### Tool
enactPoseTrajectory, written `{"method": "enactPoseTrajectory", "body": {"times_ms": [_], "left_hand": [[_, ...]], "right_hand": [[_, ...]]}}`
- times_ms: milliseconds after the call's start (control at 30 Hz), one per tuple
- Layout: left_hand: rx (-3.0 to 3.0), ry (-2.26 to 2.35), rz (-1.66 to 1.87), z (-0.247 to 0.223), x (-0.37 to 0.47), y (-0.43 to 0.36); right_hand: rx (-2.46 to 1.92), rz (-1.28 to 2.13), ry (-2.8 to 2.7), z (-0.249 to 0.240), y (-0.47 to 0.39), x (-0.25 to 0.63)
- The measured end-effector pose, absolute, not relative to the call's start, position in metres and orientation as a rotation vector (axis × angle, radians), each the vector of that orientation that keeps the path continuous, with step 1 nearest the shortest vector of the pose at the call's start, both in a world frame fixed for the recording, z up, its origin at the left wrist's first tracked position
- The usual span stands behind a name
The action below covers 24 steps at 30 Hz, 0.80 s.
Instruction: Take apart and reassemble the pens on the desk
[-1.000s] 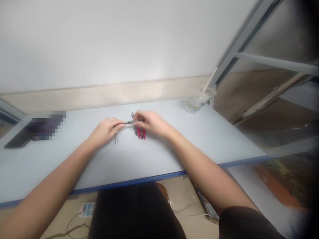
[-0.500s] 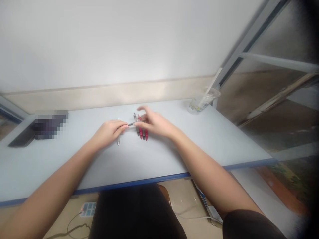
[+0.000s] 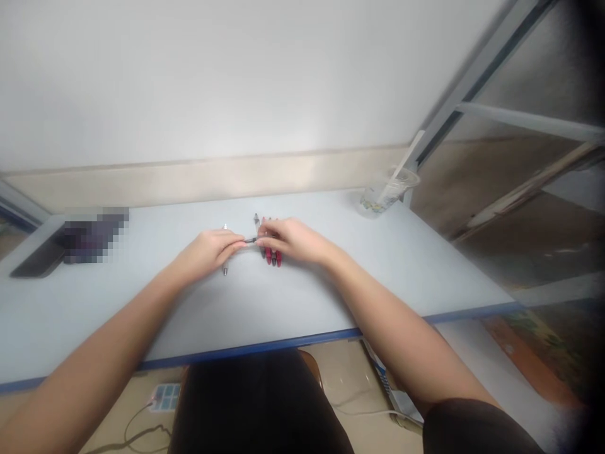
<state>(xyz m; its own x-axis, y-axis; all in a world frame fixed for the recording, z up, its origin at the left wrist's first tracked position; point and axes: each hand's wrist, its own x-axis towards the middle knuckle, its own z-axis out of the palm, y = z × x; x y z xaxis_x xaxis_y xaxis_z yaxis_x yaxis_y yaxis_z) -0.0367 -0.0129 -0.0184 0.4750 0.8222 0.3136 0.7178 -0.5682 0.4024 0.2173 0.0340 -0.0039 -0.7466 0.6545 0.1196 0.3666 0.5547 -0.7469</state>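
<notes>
Pens lie in a small group near the middle of the pale table (image 3: 293,296): one grey pen (image 3: 256,221) and what look like two or three red pens (image 3: 273,257) side by side, their far ends pointing toward 12 o'clock; the right hand covers their middles, so the exact count cannot be told. One more pen, a silver pen (image 3: 225,270), lies alone under the left hand, its tip showing at 6 o'clock of the fingers and its other end at 12 o'clock.

Between the two hands sits one dark pen (image 3: 249,240), held level above the table. The left hand (image 3: 208,249) is closed around its left end, so the pen pokes out at 3 o'clock of that hand. The right hand (image 3: 286,239) pinches the pen's other end with its fingertips, so the pen is at 9 o'clock of that hand. The hands nearly meet over it.

One clear plastic cup (image 3: 385,192) with one pale stick (image 3: 401,164) leaning in it stands at 2 o'clock of the hands, well apart, near the table's far right corner. One dark flat thing (image 3: 35,261), partly blurred, rests at 9 o'clock near the left edge.
</notes>
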Motion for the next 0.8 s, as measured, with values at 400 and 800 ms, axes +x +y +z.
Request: {"method": "enactPoseTrajectory", "body": {"times_ms": [400,800], "left_hand": [[2.172,1.466,1.143,-0.014,-0.039,-0.01],[1.229,1.172,1.277,-0.01,-0.035,-0.005]], "right_hand": [[-0.882,1.097,-2.322,-0.001,0.03,0.215],[-0.749,1.516,-2.145,0.0,0.04,0.206]]}}
